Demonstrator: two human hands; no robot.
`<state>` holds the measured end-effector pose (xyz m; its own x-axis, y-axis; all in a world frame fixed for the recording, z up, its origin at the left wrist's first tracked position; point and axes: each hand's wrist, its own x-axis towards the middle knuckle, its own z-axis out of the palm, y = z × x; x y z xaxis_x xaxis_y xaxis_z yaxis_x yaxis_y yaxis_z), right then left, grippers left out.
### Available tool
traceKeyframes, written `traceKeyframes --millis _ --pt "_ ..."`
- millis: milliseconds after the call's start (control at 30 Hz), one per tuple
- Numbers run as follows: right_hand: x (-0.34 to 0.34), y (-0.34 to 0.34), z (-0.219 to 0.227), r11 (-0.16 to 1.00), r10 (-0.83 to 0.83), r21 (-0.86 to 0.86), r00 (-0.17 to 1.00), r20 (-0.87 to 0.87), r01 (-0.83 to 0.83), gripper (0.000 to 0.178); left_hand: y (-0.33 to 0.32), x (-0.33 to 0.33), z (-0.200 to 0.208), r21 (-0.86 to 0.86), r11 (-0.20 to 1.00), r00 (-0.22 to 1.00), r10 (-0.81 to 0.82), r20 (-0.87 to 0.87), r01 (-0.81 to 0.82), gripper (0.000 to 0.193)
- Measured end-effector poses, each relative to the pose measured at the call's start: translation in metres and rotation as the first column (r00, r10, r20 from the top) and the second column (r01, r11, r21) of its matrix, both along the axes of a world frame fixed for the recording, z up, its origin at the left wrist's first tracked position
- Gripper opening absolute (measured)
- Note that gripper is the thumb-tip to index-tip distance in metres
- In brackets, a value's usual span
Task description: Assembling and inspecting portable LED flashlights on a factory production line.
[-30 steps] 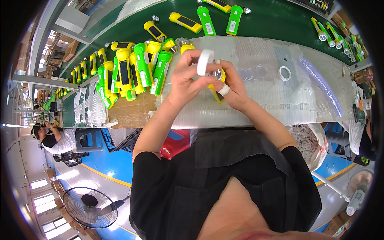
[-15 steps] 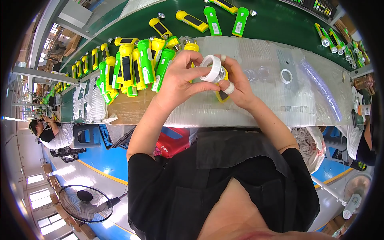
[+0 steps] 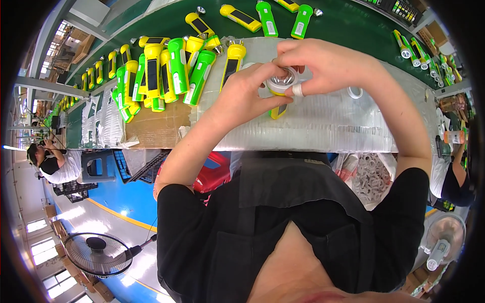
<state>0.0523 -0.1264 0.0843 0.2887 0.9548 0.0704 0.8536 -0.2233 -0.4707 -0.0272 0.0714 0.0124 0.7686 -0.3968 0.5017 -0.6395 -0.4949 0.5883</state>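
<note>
A yellow flashlight stands tilted between my hands, its shiny reflector facing up. Around its head sits a white plastic ring. My left hand is closed about the flashlight's head from the left, thumb low by the body. From the right, my right hand grips the ring's rim between fingers and thumb; a white band wraps that thumb. Part of the flashlight body is hidden by my left hand. Just beyond my left hand lies another yellow flashlight with a dark panel and a bare reflector.
Yellow and green flashlights are piled at left on the plastic-covered bench. Several more lie on the green surface behind. A loose white ring rests right of my hands. Below the bench, a bag holds many rings.
The white ring has gone from my left fingers onto the flashlight's head. My right hand has turned over, its forearm swinging outward, and now grips the rim.
</note>
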Motion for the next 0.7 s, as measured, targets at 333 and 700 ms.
traceKeyframes --millis 333,700 --pt "-0.001 0.008 0.002 0.987 -0.123 -0.101 0.992 0.020 0.124 0.030 -0.007 0.007 -0.010 -0.123 0.992 0.999 0.036 0.039 -0.031 0.038" --pt "-0.008 0.009 0.004 0.713 -0.511 -0.318 0.774 0.374 0.625 0.056 -0.018 0.021 -0.015 -0.129 0.991 0.993 0.040 0.112 -0.025 0.038"
